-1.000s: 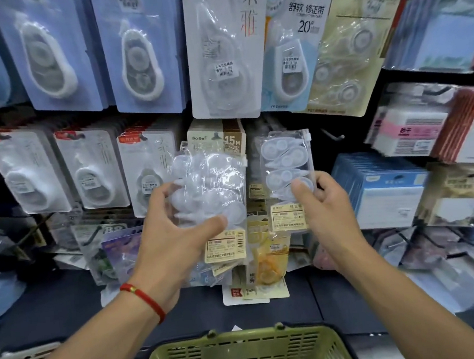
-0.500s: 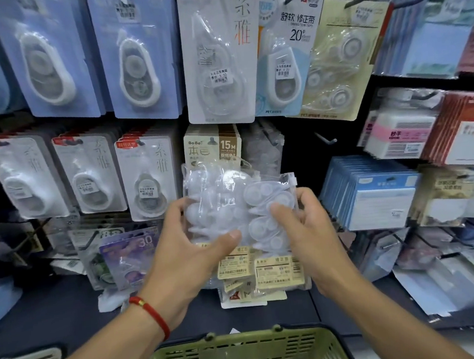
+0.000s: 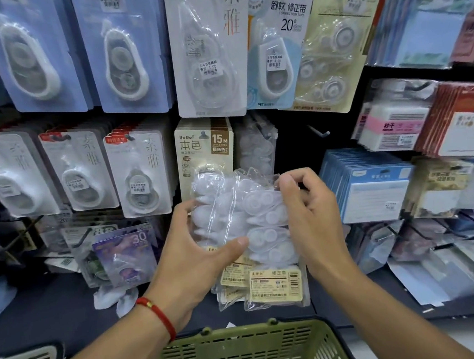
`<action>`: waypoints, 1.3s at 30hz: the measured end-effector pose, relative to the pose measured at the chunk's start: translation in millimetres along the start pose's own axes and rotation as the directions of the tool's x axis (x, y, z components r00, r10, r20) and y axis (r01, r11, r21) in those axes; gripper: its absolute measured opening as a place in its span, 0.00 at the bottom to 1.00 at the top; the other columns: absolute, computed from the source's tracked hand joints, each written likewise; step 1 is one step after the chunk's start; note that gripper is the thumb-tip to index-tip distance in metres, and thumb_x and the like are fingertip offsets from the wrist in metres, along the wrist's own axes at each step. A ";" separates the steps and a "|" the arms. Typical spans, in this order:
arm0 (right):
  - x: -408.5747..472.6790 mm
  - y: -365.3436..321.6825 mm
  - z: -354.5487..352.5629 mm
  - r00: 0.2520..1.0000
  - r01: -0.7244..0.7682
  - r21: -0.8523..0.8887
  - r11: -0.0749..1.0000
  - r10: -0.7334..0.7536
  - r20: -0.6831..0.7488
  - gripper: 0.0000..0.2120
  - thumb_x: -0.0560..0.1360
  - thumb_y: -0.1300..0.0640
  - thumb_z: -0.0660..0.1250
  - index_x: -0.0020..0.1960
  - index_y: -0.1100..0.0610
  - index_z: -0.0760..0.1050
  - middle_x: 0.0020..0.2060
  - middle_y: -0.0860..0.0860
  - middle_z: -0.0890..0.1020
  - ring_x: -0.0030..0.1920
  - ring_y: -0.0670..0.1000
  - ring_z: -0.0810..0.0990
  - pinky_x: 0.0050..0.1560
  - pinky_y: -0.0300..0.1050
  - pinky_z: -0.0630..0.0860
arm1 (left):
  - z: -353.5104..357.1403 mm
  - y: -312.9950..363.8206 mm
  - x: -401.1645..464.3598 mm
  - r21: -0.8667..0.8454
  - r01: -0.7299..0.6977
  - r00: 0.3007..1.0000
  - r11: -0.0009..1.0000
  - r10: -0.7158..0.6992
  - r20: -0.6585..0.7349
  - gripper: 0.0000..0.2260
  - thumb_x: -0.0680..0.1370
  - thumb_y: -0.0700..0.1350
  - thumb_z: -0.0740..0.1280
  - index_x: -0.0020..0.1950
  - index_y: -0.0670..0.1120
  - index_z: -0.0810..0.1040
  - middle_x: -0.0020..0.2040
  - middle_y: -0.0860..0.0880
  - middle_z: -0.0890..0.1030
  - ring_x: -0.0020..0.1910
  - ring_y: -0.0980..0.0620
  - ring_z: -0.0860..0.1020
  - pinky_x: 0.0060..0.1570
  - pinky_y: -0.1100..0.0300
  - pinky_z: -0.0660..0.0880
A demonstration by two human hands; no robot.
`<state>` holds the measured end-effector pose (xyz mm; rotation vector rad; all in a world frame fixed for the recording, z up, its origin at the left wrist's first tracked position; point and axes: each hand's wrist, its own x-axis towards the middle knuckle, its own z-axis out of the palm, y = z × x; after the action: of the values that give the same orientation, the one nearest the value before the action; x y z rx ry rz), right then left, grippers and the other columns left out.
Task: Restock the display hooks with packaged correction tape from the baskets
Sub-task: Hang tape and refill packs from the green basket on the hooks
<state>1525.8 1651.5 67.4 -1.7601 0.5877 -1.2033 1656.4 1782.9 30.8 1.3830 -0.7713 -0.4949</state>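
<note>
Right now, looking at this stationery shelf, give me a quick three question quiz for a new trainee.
1. True or false: the left hand holds the stack of clear correction tape packs.
2. What colour is the basket below the hands? A green, B red, C blue.
3. Fill in: the right hand pinches the front pack at its ___ edge.

Key: 1 true; 2 A; 3 top.

Clear packets (image 3: 243, 222) of white tape (cream barcoded labels) are seen above an olive-green slatted basket (image 3: 243, 349); a red bracelet (image 3: 159, 317) is worn.
</note>
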 end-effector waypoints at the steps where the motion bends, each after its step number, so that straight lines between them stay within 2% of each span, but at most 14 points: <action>1: 2.9 1.2 -0.7 0.999 -0.020 0.008 1.000 0.021 -0.024 0.12 0.84 0.46 0.63 0.45 0.51 0.75 0.35 0.62 0.74 0.34 0.52 0.70 0.32 0.56 0.66 | -0.5 -0.5 0.6 -0.004 0.007 1.000 1.000 -0.007 -0.009 0.36 0.56 0.55 0.84 0.61 0.64 0.74 0.58 0.56 0.85 0.58 0.53 0.84 0.58 0.44 0.83; 4: 16.7 5.4 -2.7 0.991 -0.090 -0.002 0.996 0.089 -0.101 0.13 0.83 0.49 0.64 0.41 0.52 0.75 0.32 0.43 0.73 0.34 0.45 0.69 0.38 0.47 0.68 | -1.3 2.3 2.4 -0.033 0.035 0.999 0.999 -0.036 -0.019 0.38 0.56 0.52 0.85 0.63 0.62 0.74 0.60 0.53 0.84 0.60 0.47 0.84 0.56 0.39 0.83; 6: 27.1 6.5 -3.1 0.981 -0.132 -0.004 0.991 0.130 -0.143 0.15 0.83 0.50 0.65 0.37 0.50 0.73 0.30 0.40 0.72 0.35 0.45 0.69 0.40 0.47 0.69 | -2.7 1.9 3.3 -0.071 0.063 0.998 0.995 -0.065 -0.021 0.40 0.59 0.47 0.89 0.65 0.58 0.74 0.60 0.51 0.84 0.60 0.44 0.84 0.55 0.38 0.83; 8: 38.5 3.4 -4.6 0.976 -0.125 -0.016 0.992 0.120 -0.179 0.16 0.83 0.51 0.65 0.36 0.49 0.73 0.29 0.39 0.72 0.35 0.44 0.69 0.40 0.45 0.69 | -4.2 0.9 3.7 -0.115 0.078 0.996 0.990 -0.083 -0.037 0.36 0.60 0.44 0.86 0.63 0.54 0.75 0.58 0.50 0.86 0.57 0.45 0.86 0.52 0.42 0.85; 11: 57.1 -4.6 -5.2 0.979 -0.063 -0.084 0.994 0.045 -0.200 0.14 0.83 0.52 0.65 0.42 0.57 0.77 0.33 0.43 0.75 0.36 0.45 0.71 0.40 0.44 0.70 | -7.9 2.8 1.0 -0.082 0.039 0.993 0.996 -0.048 -0.105 0.34 0.62 0.43 0.85 0.63 0.58 0.75 0.57 0.53 0.85 0.56 0.50 0.85 0.51 0.50 0.85; 13: 67.9 -7.5 -3.2 0.983 -0.040 -0.139 0.989 0.014 -0.185 0.13 0.83 0.52 0.65 0.44 0.59 0.78 0.34 0.45 0.76 0.37 0.46 0.72 0.42 0.45 0.71 | -13.1 3.9 1.3 0.009 0.004 0.988 1.000 -0.003 -0.154 0.36 0.64 0.46 0.86 0.65 0.62 0.73 0.61 0.56 0.82 0.62 0.51 0.81 0.60 0.46 0.81; 15: 76.5 -7.2 -0.9 0.984 -0.030 -0.178 0.984 -0.002 -0.176 0.13 0.83 0.53 0.65 0.43 0.59 0.77 0.35 0.45 0.76 0.38 0.46 0.72 0.42 0.45 0.71 | -19.8 5.4 2.8 0.030 -0.025 0.984 0.999 0.029 -0.173 0.38 0.63 0.51 0.87 0.67 0.65 0.71 0.65 0.56 0.80 0.66 0.49 0.79 0.64 0.42 0.78; 21: 95.2 -1.1 3.9 0.987 -0.015 -0.170 0.985 -0.013 -0.163 0.12 0.83 0.52 0.65 0.41 0.53 0.76 0.34 0.44 0.75 0.35 0.43 0.70 0.37 0.36 0.69 | -30.7 11.7 5.2 -0.020 -0.059 0.977 0.998 0.053 -0.207 0.45 0.54 0.60 0.87 0.67 0.70 0.70 0.68 0.56 0.78 0.69 0.48 0.77 0.66 0.40 0.77; 29: 109.8 6.4 10.7 0.983 -0.018 -0.203 0.979 -0.019 -0.181 0.12 0.80 0.53 0.68 0.37 0.52 0.79 0.32 0.43 0.79 0.30 0.37 0.72 0.32 0.29 0.69 | -31.9 10.4 10.4 -0.057 -0.092 0.970 0.994 0.077 -0.232 0.36 0.55 0.59 0.84 0.59 0.70 0.73 0.61 0.56 0.82 0.63 0.49 0.81 0.59 0.39 0.81; 32: 110.8 8.3 9.0 0.988 -0.076 -0.266 0.961 0.036 -0.153 0.11 0.81 0.49 0.68 0.41 0.51 0.81 0.35 0.45 0.81 0.32 0.36 0.75 0.33 0.29 0.69 | -32.7 8.7 10.9 -0.047 -0.095 0.970 0.994 0.081 -0.228 0.36 0.54 0.59 0.84 0.59 0.70 0.74 0.61 0.57 0.82 0.63 0.49 0.81 0.59 0.39 0.81; 33: 109.5 9.2 7.7 0.988 -0.093 -0.301 0.949 0.050 -0.145 0.10 0.81 0.46 0.67 0.45 0.50 0.80 0.37 0.44 0.82 0.37 0.36 0.78 0.38 0.32 0.71 | -33.0 8.0 11.2 -0.047 -0.096 0.970 0.994 0.083 -0.227 0.37 0.54 0.59 0.84 0.59 0.70 0.74 0.61 0.56 0.82 0.63 0.49 0.81 0.60 0.39 0.81; 35: 102.4 10.3 3.8 0.987 -0.110 -0.377 0.920 0.056 -0.152 0.11 0.82 0.43 0.66 0.55 0.51 0.78 0.44 0.45 0.82 0.49 0.45 0.80 0.48 0.44 0.74 | -33.5 7.0 12.2 -0.051 -0.103 0.970 0.993 0.089 -0.225 0.36 0.54 0.59 0.84 0.59 0.69 0.74 0.60 0.56 0.83 0.63 0.48 0.81 0.60 0.39 0.81; 37: 88.1 11.0 -1.5 0.983 -0.082 -0.446 0.891 0.000 -0.181 0.13 0.83 0.45 0.64 0.62 0.52 0.74 0.52 0.48 0.81 0.52 0.49 0.79 0.54 0.50 0.75 | -32.8 6.8 12.6 -0.066 -0.109 0.971 0.992 0.093 -0.220 0.35 0.54 0.58 0.84 0.58 0.70 0.75 0.59 0.56 0.84 0.61 0.50 0.83 0.59 0.40 0.81; 39: 66.6 9.3 -5.4 0.982 -0.012 -0.472 0.881 -0.079 -0.173 0.08 0.83 0.50 0.64 0.60 0.52 0.73 0.54 0.49 0.79 0.51 0.49 0.78 0.54 0.49 0.74 | -31.1 7.5 12.7 -0.094 -0.113 0.974 0.989 0.091 -0.208 0.34 0.55 0.57 0.84 0.57 0.70 0.76 0.57 0.58 0.85 0.58 0.52 0.84 0.58 0.41 0.82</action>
<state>1549.4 1593.2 91.8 -2.0749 1.0383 -1.3387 1686.7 1796.0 40.4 1.2666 -0.6368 -0.3035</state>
